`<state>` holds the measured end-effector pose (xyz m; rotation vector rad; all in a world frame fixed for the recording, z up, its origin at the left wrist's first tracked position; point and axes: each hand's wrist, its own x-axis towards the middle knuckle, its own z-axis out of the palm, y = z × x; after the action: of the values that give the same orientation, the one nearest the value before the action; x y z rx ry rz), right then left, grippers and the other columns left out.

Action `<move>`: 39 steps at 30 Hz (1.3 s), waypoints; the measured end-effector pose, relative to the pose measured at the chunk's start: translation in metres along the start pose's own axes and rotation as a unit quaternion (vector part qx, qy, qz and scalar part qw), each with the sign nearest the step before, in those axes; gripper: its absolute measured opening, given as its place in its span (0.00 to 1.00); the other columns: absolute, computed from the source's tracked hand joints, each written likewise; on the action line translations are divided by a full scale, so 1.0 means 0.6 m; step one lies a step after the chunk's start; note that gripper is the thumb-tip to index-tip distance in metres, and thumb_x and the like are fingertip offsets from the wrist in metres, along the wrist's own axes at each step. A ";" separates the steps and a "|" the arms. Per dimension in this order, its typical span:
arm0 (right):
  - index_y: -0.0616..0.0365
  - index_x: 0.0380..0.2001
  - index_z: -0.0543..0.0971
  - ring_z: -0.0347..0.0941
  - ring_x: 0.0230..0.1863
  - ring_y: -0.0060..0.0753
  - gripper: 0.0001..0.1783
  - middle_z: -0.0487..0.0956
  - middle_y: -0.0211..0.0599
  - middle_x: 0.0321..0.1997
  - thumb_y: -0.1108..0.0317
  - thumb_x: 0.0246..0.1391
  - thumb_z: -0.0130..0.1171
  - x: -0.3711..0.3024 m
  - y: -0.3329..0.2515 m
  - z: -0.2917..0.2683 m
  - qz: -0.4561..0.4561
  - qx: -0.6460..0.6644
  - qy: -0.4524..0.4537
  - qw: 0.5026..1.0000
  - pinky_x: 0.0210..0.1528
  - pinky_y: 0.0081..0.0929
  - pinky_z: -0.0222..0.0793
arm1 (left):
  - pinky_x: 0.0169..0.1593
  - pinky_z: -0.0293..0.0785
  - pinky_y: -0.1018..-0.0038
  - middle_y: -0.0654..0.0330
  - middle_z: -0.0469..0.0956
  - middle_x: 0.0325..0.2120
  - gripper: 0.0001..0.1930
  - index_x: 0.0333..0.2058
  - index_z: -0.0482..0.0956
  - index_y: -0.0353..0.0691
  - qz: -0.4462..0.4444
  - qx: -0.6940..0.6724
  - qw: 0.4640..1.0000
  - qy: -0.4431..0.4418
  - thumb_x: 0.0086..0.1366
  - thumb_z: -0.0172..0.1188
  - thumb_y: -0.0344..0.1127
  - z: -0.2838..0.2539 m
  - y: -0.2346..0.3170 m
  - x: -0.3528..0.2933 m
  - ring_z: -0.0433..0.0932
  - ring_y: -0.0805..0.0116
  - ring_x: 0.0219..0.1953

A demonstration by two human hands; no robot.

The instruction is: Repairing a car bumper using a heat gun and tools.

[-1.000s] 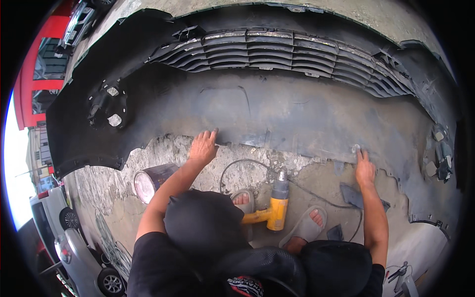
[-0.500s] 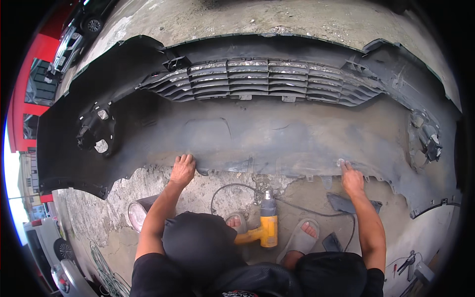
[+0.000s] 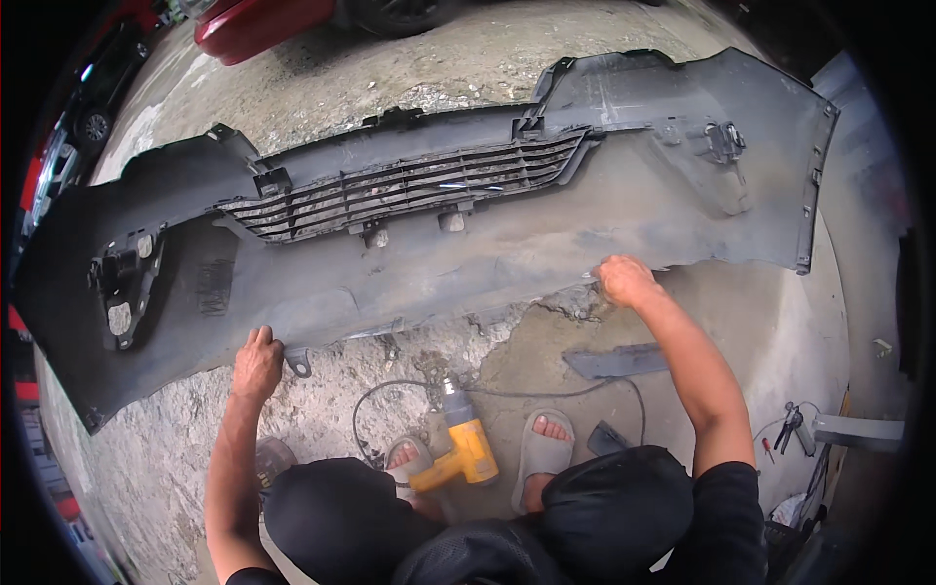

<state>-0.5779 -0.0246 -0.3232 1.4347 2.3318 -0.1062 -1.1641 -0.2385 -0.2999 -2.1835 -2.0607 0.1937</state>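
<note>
"Dark grey plastic bumper cover (image 3: 526, 239), long and curved, with a black slatted grille (image 3: 419, 185): is that the largest thing?"

"Yes, it slants from the left edge to the upper right of the frame."

"Next in size?"

"A yellow pistol-shaped heat gun (image 3: 472, 450) with a grey barrel, lower centre. Then a flat, dark grey strip (image 3: 614, 361), right of centre."

"And the hands?"

"The person's left hand (image 3: 258, 366) touches the bumper cover's near edge, left of centre; the right hand (image 3: 629, 281) touches that edge, right of centre."

"Fingers spread?"

"Bent and close together on both. Whether they clasp the edge or only rest there, one can't say from this view."

"Anything smaller?"

"A black scrap (image 3: 607, 439), lower right of centre."
</note>
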 end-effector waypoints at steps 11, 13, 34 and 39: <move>0.53 0.41 0.83 0.75 0.52 0.46 0.13 0.81 0.42 0.48 0.69 0.50 0.59 0.014 -0.004 -0.282 0.061 -0.069 0.033 0.995 0.54 0.40 0.71 | 0.46 0.73 0.61 0.51 0.71 0.32 0.05 0.24 0.80 0.35 -0.051 -0.027 0.997 0.057 0.50 0.61 0.30 -0.127 -0.106 0.093 0.73 0.51 0.41; 0.54 0.42 0.82 0.75 0.53 0.47 0.14 0.80 0.43 0.48 0.66 0.51 0.61 0.025 0.000 -0.309 0.060 -0.067 0.029 0.996 0.54 0.40 0.71 | 0.46 0.72 0.61 0.51 0.71 0.32 0.05 0.25 0.80 0.35 -0.074 -0.034 0.995 0.055 0.49 0.61 0.30 -0.159 -0.132 0.118 0.73 0.51 0.41; 0.61 0.24 0.74 0.65 0.29 0.18 0.36 0.68 0.23 0.22 0.32 0.42 0.65 -0.111 0.127 -0.632 -0.012 0.106 0.132 0.985 0.30 0.25 0.60 | 0.25 0.60 0.76 0.70 0.68 0.18 0.34 0.22 0.75 0.30 -0.054 -0.197 0.979 -0.002 0.60 0.59 0.65 -0.495 -0.292 0.095 0.65 0.81 0.23; 0.62 0.41 0.81 0.76 0.43 0.40 0.37 0.81 0.43 0.37 0.35 0.46 0.64 -0.092 0.089 -0.602 0.039 0.106 0.132 0.985 0.46 0.38 0.69 | 0.22 0.59 0.72 0.69 0.65 0.13 0.34 0.19 0.74 0.32 -0.047 -0.269 0.962 0.019 0.64 0.54 0.63 -0.446 -0.264 0.094 0.63 0.79 0.19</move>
<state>-0.6157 0.0511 0.0362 1.7350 2.5328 -0.1535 -1.2674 -0.1751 -0.0080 -2.3183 -2.4017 -0.4709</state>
